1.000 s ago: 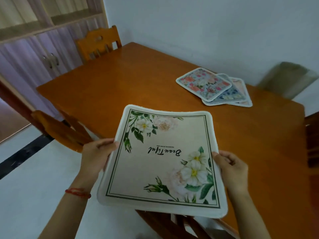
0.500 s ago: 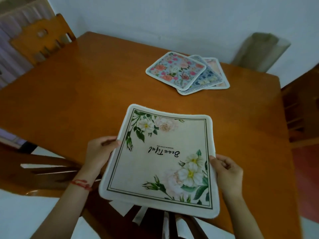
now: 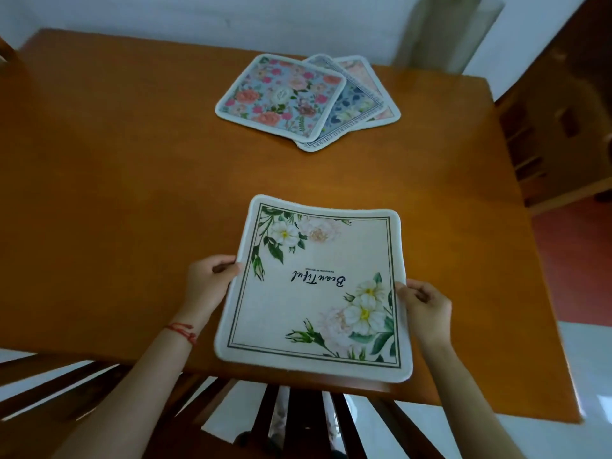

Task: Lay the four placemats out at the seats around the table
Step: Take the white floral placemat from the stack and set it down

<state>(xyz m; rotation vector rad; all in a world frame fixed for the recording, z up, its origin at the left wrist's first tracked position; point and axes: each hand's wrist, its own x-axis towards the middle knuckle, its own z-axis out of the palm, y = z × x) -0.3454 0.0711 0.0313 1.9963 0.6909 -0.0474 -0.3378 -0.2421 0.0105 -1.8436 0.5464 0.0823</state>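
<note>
One head-worn camera looks steeply down from the near edge of the wooden table (image 3: pixel 132 200). It faces the far wall (image 3: pixel 198 14). The near table edge sits close below the lens.

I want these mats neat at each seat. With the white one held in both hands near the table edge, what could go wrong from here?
1. The white mat reaches right to the near edge of the table; let go there, it may overhang or slip off.
2. Its script reads upside down from this seat, so it may be laid the wrong way round.
3. Left hand and right hand pinch only the sides and the mat bows, so it may land crooked.
</note>
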